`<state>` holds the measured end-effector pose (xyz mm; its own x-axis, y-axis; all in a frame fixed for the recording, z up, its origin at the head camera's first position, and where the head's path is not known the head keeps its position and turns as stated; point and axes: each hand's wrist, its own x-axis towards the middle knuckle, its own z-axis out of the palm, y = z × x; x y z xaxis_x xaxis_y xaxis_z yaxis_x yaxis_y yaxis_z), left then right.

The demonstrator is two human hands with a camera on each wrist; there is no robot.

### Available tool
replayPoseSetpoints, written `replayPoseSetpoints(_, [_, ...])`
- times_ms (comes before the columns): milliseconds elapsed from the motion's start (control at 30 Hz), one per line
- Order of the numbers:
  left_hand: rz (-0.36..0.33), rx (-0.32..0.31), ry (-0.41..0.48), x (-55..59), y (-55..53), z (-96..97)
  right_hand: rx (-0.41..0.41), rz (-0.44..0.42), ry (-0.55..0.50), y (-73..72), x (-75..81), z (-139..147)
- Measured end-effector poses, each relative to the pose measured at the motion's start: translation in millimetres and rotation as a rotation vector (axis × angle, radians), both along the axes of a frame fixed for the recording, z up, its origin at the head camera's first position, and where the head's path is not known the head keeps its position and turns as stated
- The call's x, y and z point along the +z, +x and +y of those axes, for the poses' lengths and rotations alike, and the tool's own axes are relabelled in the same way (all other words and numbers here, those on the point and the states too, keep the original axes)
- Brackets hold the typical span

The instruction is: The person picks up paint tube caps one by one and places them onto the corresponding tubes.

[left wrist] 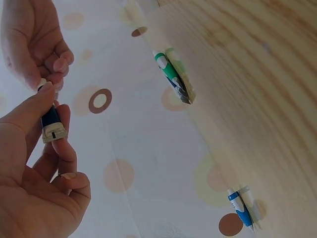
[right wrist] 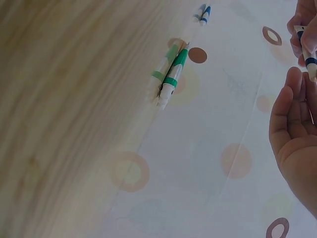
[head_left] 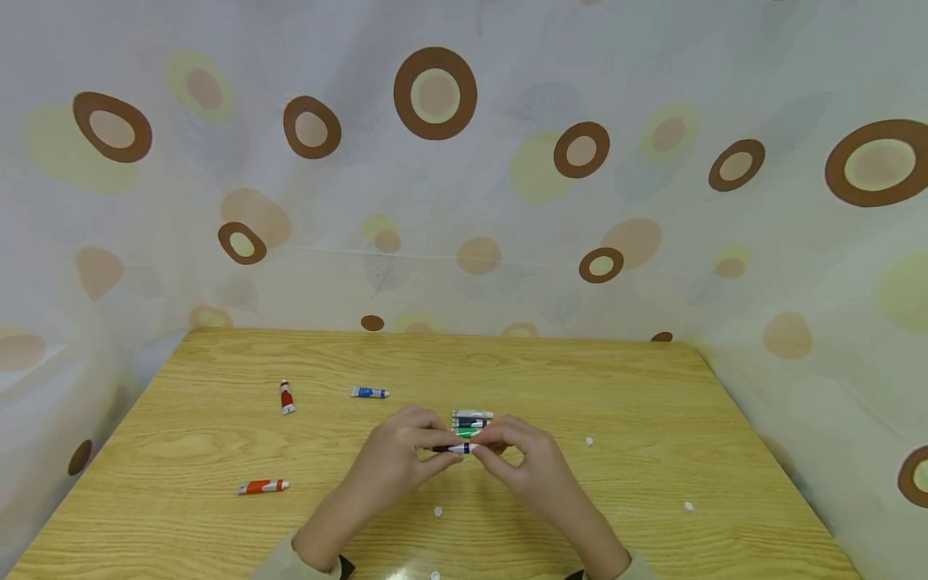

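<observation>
My left hand (head_left: 395, 447) pinches a small dark blue paint tube (left wrist: 50, 118) between thumb and fingers, its flat crimped end toward the left wrist camera. At the tube's other end, the thumb and fingertips of my right hand (head_left: 532, 459) pinch the white cap (right wrist: 312, 74). Just beyond the hands lies a row of tubes: a white paint tube (head_left: 471, 414), a dark one (head_left: 470, 423) and a green paint tube (head_left: 465, 432) partly covered by the fingers.
Farther left lie a blue paint tube (head_left: 370, 393), a dark red paint tube (head_left: 287, 398) and an orange-red paint tube (head_left: 263, 486). Several small white caps are scattered about, one cap (head_left: 438, 511) in front of the hands, another cap (head_left: 689, 506) far right. A patterned curtain (head_left: 464, 193) encloses the wooden table (head_left: 616, 387).
</observation>
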<state>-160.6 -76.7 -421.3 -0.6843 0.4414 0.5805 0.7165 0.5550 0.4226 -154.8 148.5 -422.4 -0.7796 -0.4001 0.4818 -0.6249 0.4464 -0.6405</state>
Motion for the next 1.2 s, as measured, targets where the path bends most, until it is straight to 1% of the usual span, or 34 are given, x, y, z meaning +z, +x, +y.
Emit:
replayPoseSetpoints(133, [-0.011,0.012,-0.010,0.4,-0.2,-0.9,0.033,0.005,0.042,-0.8,1.1,3.1])
replayPoseSetpoints(233, [-0.021,0.018,-0.011,1.4,-0.4,-1.7,0.019,0.015,0.094,-1.0,3.4,6.8])
replayPoseSetpoints(333, [-0.034,0.020,-0.011,2.5,-0.4,-2.6,-0.006,0.032,0.118,-1.4,6.0,9.4])
replayPoseSetpoints(467, [-0.046,0.017,-0.011,3.7,-0.3,-3.4,-0.002,0.075,0.103,-2.2,7.5,10.3])
replayPoseSetpoints(633, [-0.069,0.003,-0.003,3.7,-0.5,-3.1,0.016,0.126,0.077,-3.2,5.5,10.0])
replayPoseSetpoints(767, [-0.075,-0.014,0.008,4.1,-0.5,-2.4,0.041,0.145,0.059,-4.3,2.7,8.9])
replayPoseSetpoints(867, [-0.063,-0.024,0.010,4.4,-0.3,-1.8,0.048,0.145,0.055,-4.1,1.5,7.8])
replayPoseSetpoints(967, [-0.037,-0.025,0.005,4.3,-0.1,-1.4,0.036,0.127,0.060,-3.2,1.2,6.7])
replayPoseSetpoints(1100, [0.010,-0.008,-0.011,3.7,0.2,-0.8,0.021,0.090,0.066,-1.6,1.7,6.0])
replayPoseSetpoints(1200, [0.040,0.005,-0.019,3.7,0.2,0.0,0.019,0.078,0.073,-0.9,1.9,5.8])
